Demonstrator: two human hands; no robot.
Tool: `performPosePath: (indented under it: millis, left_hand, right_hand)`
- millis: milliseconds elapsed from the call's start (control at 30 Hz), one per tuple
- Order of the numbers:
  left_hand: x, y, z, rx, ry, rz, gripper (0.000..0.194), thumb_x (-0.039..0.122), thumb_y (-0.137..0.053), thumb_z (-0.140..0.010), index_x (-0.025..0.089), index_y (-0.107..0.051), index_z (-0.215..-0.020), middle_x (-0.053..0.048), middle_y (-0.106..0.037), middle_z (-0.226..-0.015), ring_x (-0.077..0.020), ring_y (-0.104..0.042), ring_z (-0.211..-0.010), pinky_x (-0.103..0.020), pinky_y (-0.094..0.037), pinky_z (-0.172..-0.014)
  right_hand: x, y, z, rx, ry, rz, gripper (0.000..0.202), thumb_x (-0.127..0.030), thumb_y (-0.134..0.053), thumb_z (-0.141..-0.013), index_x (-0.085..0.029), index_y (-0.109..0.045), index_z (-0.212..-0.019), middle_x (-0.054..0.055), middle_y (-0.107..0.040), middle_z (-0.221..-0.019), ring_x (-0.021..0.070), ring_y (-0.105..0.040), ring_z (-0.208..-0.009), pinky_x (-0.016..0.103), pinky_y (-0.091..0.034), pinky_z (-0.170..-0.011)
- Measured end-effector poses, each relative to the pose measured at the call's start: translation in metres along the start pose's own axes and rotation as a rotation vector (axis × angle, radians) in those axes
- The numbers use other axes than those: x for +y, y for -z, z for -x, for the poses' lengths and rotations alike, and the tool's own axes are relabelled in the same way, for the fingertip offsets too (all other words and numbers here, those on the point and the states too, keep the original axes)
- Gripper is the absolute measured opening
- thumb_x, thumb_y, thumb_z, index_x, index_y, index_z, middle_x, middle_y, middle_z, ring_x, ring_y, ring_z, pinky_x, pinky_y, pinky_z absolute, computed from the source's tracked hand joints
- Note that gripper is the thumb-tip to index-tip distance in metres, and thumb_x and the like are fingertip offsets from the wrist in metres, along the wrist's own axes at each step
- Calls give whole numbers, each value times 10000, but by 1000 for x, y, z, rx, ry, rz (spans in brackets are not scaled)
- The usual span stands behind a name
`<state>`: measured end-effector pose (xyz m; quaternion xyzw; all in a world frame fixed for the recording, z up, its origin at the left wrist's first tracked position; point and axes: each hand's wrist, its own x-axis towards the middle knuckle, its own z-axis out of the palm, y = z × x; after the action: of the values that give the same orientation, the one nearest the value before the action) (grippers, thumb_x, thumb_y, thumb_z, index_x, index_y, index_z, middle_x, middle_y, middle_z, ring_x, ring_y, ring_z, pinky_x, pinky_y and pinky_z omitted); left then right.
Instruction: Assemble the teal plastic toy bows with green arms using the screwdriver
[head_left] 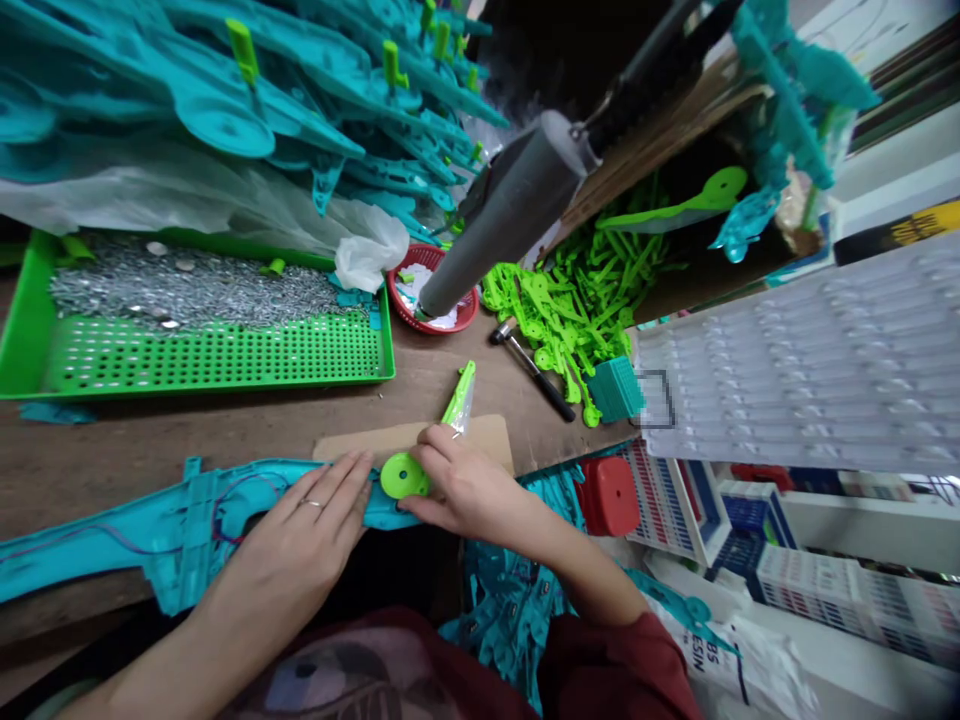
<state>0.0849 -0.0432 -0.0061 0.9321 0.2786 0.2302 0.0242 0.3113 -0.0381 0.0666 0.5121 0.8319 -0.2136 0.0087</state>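
A long teal plastic shell (169, 500) with thin purple wires lies along the table's front edge. My left hand (307, 525) rests flat on its right part, fingers stretched out and close together, a ring on one finger. Just right of those fingertips, a round lime-green piece (403, 476) sits on the shell. My right hand (469, 485) touches the right side of that piece, its thumb and fingers bent around its edge; whatever is between the fingertips is too small to make out. Beyond the right fingers, a lime-green pointed part (460, 400) lies on a strip of cardboard (491, 442).
A green tray (217, 355) of small metal pieces is at left. Behind the hands stand a red basket (431, 258), a grey hanging tool (510, 210) and a hammer (536, 375). Green parts (555, 310) and a teal block (615, 390) lie right; teal shells (225, 90) are piled behind.
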Motion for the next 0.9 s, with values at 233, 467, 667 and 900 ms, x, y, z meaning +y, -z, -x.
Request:
performPosePath:
  millis: [233, 467, 667, 900]
  left_hand:
    - [-1, 0, 2, -69, -32, 54, 506, 57, -327, -896, 79, -723, -1210, -168, -501, -1538, -356, -545, -1346, -524, -469, -1026]
    - [-1, -3, 4, -33, -113, 35, 560, 25, -286, -878, 37, -677, -1279, -152, -482, -1556, -278, -481, -1424, -410, -493, -1067]
    - [-2, -4, 7, -45, -131, 42, 584, 16, -310, -852, 23, -627, -1343, -149, -427, -1593, -280, -326, -1518, -407, -463, -1161]
    - [0, 3, 12, -117, -157, -63, 562, 52, -309, -898, 41, -586, -1387, -128, -400, -1612, -283, -322, -1518, -392, -538, -1104]
  right_hand:
    - [4, -14, 3, 64, -18, -104, 416, -515, -625, -930, -134, -602, -1094, 120, -577, -1041, 255, -566, -1015, 433, -531, -914]
    - [61, -12, 5, 633, -470, -658, 425, -519, -668, -864, -187, -612, -1124, 88, -606, -1090, 160, -610, -832, 288, -527, -654]
    - [114, -2, -34, 569, -732, -1127, 505, -493, -776, -698, -156, -610, -1035, -46, -570, -711, 51, -441, -459, 194, -327, -379]
    - [122, 14, -34, 387, -631, -1350, 460, -448, -837, -609, -190, -558, -869, -79, -577, -636, 56, -511, -459, 156, -370, -364]
